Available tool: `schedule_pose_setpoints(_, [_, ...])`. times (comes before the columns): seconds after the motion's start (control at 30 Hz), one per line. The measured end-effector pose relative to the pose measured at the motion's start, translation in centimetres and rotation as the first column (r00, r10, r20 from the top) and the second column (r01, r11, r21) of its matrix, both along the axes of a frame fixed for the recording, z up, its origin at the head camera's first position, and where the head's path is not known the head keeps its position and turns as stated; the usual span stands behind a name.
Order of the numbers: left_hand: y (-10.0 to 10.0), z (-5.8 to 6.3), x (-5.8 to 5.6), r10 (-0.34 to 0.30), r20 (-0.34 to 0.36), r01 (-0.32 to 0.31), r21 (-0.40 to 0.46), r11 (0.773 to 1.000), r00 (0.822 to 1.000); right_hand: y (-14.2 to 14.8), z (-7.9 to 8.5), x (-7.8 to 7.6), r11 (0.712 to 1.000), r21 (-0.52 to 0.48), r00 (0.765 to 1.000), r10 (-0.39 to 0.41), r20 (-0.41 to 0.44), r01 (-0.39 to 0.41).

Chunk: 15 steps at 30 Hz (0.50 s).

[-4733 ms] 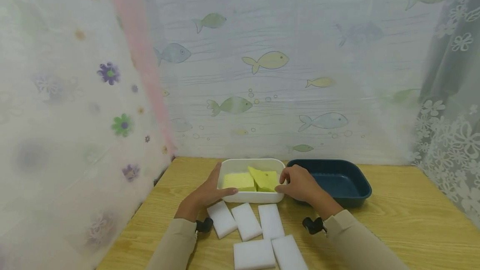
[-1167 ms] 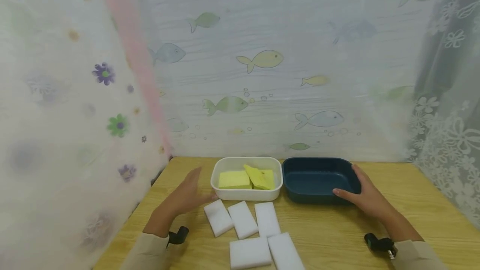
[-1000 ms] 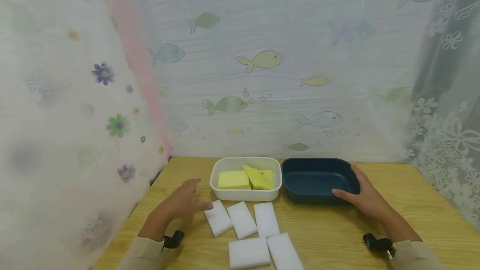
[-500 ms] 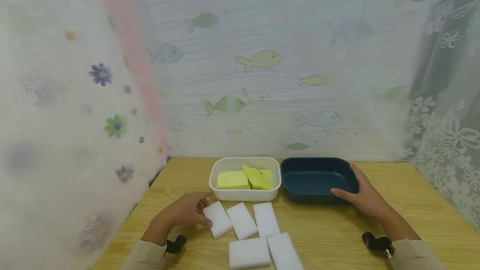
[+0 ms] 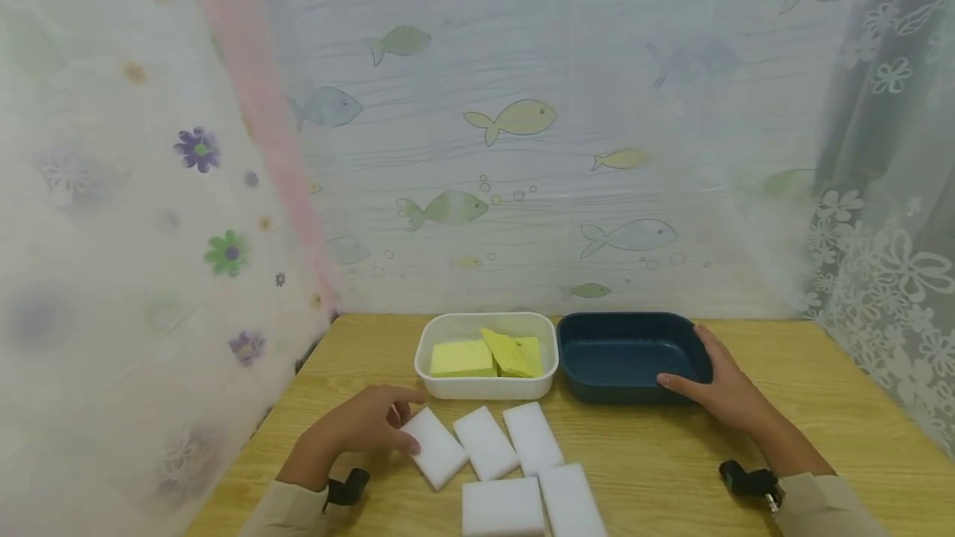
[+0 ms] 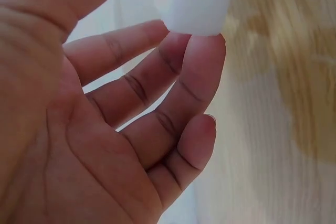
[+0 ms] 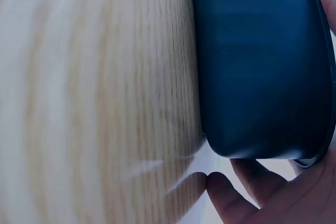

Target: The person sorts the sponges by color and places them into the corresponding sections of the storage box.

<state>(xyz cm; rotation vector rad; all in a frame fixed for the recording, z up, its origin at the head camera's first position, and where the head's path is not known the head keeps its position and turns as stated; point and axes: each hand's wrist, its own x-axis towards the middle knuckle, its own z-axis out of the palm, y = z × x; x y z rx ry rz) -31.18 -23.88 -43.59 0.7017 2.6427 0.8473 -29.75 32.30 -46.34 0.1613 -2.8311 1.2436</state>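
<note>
My left hand [image 5: 361, 421] pinches the leftmost white sponge block [image 5: 435, 449] between thumb and fingers, in front of the white container. In the left wrist view the sponge's end [image 6: 197, 6] meets the fingertips. At the right end of a dark blue container [image 5: 619, 392], my right hand [image 5: 727, 392] holds the corner, thumb along the front rim. The right wrist view shows the blue wall [image 7: 262, 72] close beside that hand's fingers [image 7: 231, 198]. Several other white sponge blocks [image 5: 487, 443] lie flat on the table nearby.
A white container [image 5: 485, 389] stands directly left of the blue one, with yellow sponge pieces [image 5: 462, 357] inside, one of them tilted. Both stand on a wood-grain table [image 5: 656, 471]. A fish-print curtain [image 5: 522, 189] hangs behind.
Both hands have left the white container. My right hand moved right to the blue container; my left came down to the leftmost sponge, which has turned slightly. The neighbouring sponges have shifted a little.
</note>
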Motion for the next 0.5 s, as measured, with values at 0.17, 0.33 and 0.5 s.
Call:
schedule_pose_setpoints(0.17, [-0.2,0.2,-0.2,-0.036,-0.041,0.037,0.014,0.999,0.999,0.0,0.1,0.1,1.000,0.002,1.000,0.002,-0.011,-0.002])
schedule_pose_setpoints(0.33, [-0.1,0.5,-0.4,-0.042,-0.112,0.046,0.035,0.998,0.993,0.0,0.1,0.2,1.000,0.004,1.000,0.000,-0.012,0.000])
schedule_pose_setpoints(0.5, [-0.1,1.3,-0.4,-0.047,-0.168,0.060,0.074,0.995,0.985,0.0,0.1,0.1,1.000,0.001,1.000,-0.008,0.001,0.008])
